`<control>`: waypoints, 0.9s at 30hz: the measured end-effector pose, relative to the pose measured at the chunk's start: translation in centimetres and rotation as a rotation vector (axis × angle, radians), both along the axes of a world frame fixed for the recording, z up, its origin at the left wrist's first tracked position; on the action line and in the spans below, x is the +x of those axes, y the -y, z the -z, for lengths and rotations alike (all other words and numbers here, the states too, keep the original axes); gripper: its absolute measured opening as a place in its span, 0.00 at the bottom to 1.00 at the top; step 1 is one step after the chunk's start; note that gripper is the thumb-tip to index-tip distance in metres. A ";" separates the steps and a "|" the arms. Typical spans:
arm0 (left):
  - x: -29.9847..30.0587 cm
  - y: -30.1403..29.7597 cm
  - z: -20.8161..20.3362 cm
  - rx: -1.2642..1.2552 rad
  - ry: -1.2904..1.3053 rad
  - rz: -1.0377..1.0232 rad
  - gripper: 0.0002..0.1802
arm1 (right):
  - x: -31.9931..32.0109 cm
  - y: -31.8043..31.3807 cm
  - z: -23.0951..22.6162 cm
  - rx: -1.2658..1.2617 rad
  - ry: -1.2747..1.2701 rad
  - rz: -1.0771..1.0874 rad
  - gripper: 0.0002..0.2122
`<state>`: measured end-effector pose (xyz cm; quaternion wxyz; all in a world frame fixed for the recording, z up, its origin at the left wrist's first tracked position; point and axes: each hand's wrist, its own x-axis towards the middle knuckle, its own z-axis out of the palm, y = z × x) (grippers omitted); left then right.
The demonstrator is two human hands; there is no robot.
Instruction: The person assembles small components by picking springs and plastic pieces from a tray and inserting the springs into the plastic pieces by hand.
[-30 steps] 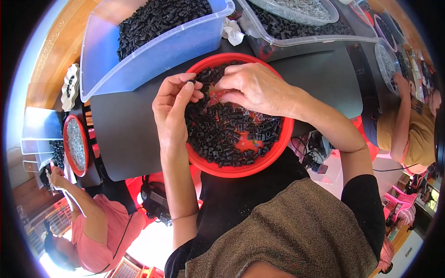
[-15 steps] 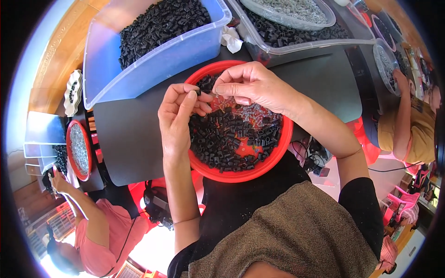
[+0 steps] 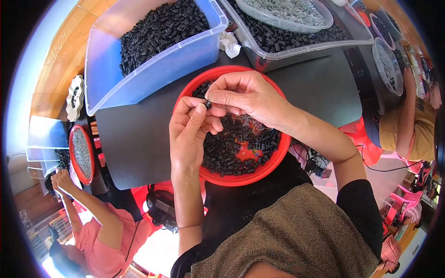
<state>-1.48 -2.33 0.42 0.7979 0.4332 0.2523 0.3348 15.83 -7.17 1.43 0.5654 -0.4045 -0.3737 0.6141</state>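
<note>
Over a round red basin (image 3: 274, 163) my two hands come together. My left hand (image 3: 186, 134) pinches a small black plastic part (image 3: 208, 104) between thumb and forefinger, its other fingers curled beneath. My right hand (image 3: 257, 99) is closed in a pinch, thumb and forefinger tips right at that part; whatever sits between them is too small or hidden to name. Many loose black plastic parts (image 3: 227, 155) lie in the basin below, with small shiny metal pieces (image 3: 245, 124) heaped toward its right side. The basin's printed bottom shows between them.
Beyond the basin stand a blue bin (image 3: 157, 72) and a clear bin (image 3: 306, 52), both with black parts. A shallow bowl of metal pieces (image 3: 287, 14) rests on the clear bin. Crumpled tissue (image 3: 229, 44) lies between them. Other people work at left (image 3: 109, 231) and right (image 3: 403, 125).
The right fingertips have come in against the black part, where a gap showed before. Both hands sit slightly lower in the picture. The person at left has raised their hands together.
</note>
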 end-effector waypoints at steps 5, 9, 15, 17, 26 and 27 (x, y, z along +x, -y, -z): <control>-0.2 0.1 0.2 -0.008 0.019 0.002 0.06 | -0.4 0.2 -0.1 0.070 0.098 0.045 0.05; -0.4 0.2 0.6 -0.007 0.038 0.023 0.05 | -0.1 0.5 0.0 0.215 0.184 0.031 0.04; -0.4 0.1 0.7 -0.002 0.112 0.012 0.06 | 1.1 0.1 -0.6 0.100 0.306 -0.003 0.04; -0.6 0.0 0.6 -0.035 0.144 -0.061 0.06 | 1.7 0.2 -0.4 0.084 0.389 -0.011 0.05; -1.5 -0.6 1.3 -0.061 0.205 -0.099 0.05 | 3.4 2.3 1.4 0.317 1.302 0.079 0.04; -1.4 -0.5 1.2 -0.061 0.205 -0.097 0.05 | 3.2 2.3 1.4 0.315 1.302 0.081 0.04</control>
